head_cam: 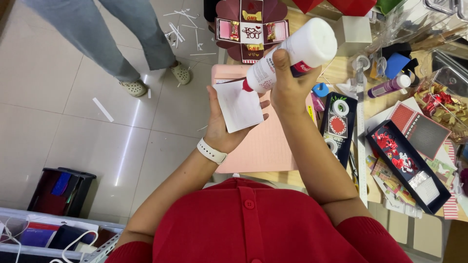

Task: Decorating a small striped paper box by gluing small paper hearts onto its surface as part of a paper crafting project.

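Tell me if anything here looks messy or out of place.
White paper strips lie scattered on the tiled floor beside the table, plus one stray strip farther out. They look like offcuts. The left hand holds a white card; the right hand tips a glue bottle onto it, nothing spilled.

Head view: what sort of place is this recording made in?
Probably a paper-craft or gift-making workroom. A cluttered worktable holds tape rolls, a decorated unfolding gift box and a pink cutting mat; paper strips litter the tiled floor.
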